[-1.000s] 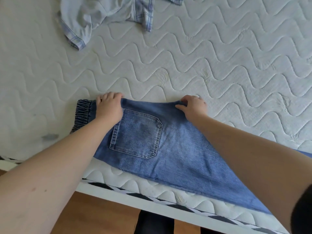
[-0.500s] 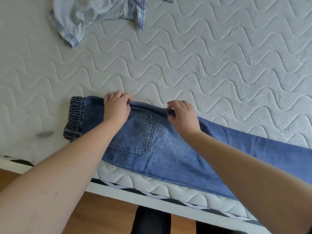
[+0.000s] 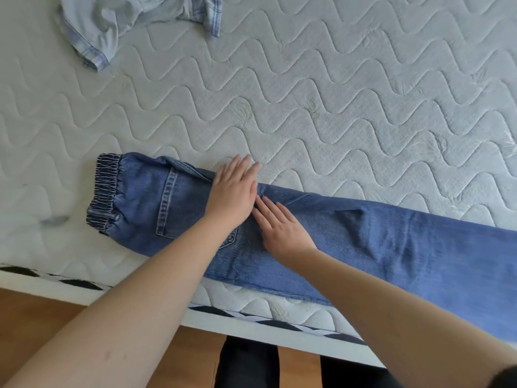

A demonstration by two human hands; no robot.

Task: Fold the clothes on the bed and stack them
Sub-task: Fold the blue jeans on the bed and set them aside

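While flat on jeans (image 3: 391, 242), both hands, left hand (image 3: 232, 191), right hand (image 3: 282, 231)

The bed (image 3: 335, 107), a bare white quilted mattress, carries blue jeans (image 3: 391, 247) laid flat along its near edge and a crumpled plaid shirt (image 3: 112, 21) at its far left.

No writing, label, brand mark or number can be read anywhere here. The jeans (image 3: 321, 233) show only plain stitching on the back pocket, the mattress (image 3: 307, 93) carries just its wavy quilting, and the plaid shirt (image 3: 112, 21) shows no tag.
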